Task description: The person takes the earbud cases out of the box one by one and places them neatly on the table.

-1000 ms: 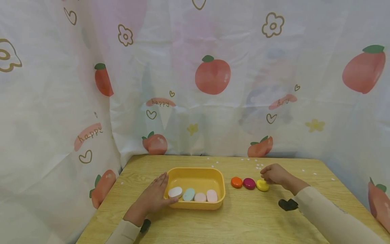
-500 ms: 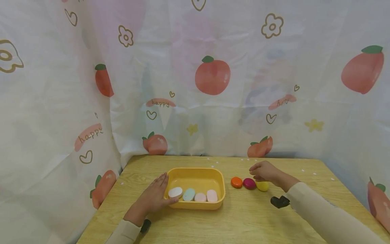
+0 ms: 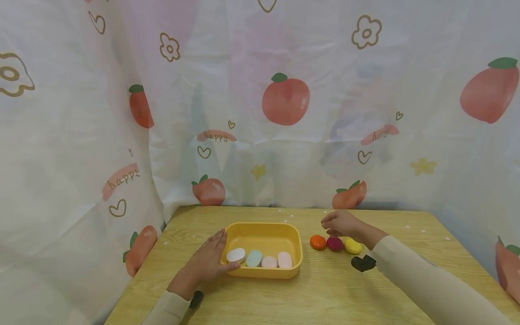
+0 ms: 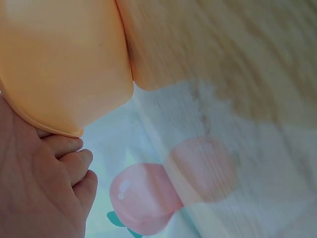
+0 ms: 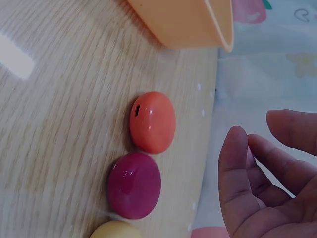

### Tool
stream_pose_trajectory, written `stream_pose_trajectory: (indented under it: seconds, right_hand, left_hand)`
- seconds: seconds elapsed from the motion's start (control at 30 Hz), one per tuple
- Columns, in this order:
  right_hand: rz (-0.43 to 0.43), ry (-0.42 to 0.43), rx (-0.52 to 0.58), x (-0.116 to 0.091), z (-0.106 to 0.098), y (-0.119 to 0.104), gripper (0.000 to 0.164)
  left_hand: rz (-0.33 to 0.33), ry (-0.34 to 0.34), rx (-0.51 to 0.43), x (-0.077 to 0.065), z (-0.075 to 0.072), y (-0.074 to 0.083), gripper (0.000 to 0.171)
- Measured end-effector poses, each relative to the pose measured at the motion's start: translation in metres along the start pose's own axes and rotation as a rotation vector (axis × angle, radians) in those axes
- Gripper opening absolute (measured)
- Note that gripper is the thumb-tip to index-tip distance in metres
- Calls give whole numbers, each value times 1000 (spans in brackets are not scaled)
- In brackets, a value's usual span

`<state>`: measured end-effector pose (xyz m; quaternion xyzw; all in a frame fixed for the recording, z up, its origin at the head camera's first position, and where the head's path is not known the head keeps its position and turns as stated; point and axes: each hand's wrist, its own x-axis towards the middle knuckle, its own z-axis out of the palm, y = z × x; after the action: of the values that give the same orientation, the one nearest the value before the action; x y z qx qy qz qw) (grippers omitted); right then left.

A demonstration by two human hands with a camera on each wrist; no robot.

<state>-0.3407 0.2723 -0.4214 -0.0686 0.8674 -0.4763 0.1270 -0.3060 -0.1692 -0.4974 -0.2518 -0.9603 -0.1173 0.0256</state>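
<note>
Left hand (image 3: 205,260) is laid along the left end of the box (image 3: 260,273), fingers pretty straight and close together, thumb lying across the near rim. Inside the box, lined up against its near wall, you've got 4 pieces: the white piece (image 3: 235,255), the mint piece (image 3: 254,258), then 2 pink pieces (image 3: 285,260). 3 more sit in a row on the table (image 3: 243,302) right of the box: orange piece (image 3: 318,242) nearest it, then purple piece (image 3: 335,246), then yellow piece (image 3: 353,245), so tight I can't tell if they touch. Right hand (image 3: 346,225) hangs over that row, thumb apart from the loosely bent fingers. Fruit-print curtain (image 3: 292,176) behind the box.
</note>
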Motion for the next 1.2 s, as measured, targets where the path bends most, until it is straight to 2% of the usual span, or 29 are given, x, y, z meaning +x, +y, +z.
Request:
stream_pose_trajectory:
  seconds: [0.33, 0.73, 1.2]
  right_hand:
    - [-13, -30, 49, 15, 17, -16, 32]
    - [3, -25, 74, 35, 60, -40, 28]
    - [-18, -88, 115, 46, 91, -45, 33]
  left_hand:
    - [10, 8, 16, 2, -1, 0, 105]
    - [7, -2, 9, 1, -1, 1, 105]
    - [8, 2, 25, 2, 1, 0, 109]
